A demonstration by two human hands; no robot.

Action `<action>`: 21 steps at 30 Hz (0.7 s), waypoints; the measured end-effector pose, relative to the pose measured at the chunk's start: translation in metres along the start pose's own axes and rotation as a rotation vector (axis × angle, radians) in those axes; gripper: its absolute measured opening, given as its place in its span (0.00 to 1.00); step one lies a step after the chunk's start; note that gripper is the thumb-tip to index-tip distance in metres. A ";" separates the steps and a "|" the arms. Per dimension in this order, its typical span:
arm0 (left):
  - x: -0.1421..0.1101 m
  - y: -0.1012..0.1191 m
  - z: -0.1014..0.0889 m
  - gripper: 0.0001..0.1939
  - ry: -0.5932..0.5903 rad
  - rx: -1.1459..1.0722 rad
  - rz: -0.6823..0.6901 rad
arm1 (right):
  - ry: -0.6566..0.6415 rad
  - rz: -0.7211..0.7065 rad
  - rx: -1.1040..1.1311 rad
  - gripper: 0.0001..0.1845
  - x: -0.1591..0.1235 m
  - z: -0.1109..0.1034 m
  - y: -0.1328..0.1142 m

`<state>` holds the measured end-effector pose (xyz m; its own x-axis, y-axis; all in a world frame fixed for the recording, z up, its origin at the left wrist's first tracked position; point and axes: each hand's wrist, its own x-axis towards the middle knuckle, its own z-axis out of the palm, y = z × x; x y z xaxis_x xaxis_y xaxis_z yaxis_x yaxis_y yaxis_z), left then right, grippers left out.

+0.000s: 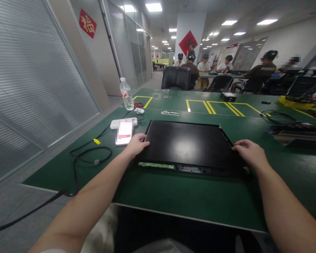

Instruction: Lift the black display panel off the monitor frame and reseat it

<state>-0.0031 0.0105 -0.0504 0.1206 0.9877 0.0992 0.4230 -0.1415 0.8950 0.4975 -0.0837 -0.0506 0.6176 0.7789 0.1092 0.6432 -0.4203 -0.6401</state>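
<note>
A black LCD screen panel [186,144] lies face up on the green table in front of me. Along its near edge runs a narrow green circuit board [156,165], beside a dark strip of frame. My left hand [137,144] grips the panel's left edge, thumb on top and fingers curled at the side. At the opposite edge, my right hand [249,151] pinches the panel's right side between thumb and fingers. Close to my left hand, a lit phone [124,133] rests against a white power strip [123,122].
A black cable [92,162] loops across the table's left side. A water bottle [126,95], red-handled scissors [138,104], a plastic cup [165,93] and thin white strips [170,113] lie beyond the panel. Dark panel parts [300,135] are at right. Several people sit at tables further back.
</note>
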 end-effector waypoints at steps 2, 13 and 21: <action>0.002 -0.001 0.001 0.07 0.006 0.097 0.017 | 0.015 0.006 0.005 0.09 -0.001 0.001 -0.001; 0.002 -0.001 0.002 0.06 0.018 0.260 0.013 | 0.019 -0.027 -0.022 0.09 0.001 0.000 0.000; 0.003 -0.002 0.001 0.06 0.024 0.191 0.010 | 0.016 -0.025 0.000 0.10 0.005 0.004 0.008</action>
<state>-0.0030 0.0134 -0.0527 0.1055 0.9872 0.1199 0.5847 -0.1591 0.7955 0.5040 -0.0814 -0.0580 0.6083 0.7818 0.1371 0.6584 -0.4006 -0.6372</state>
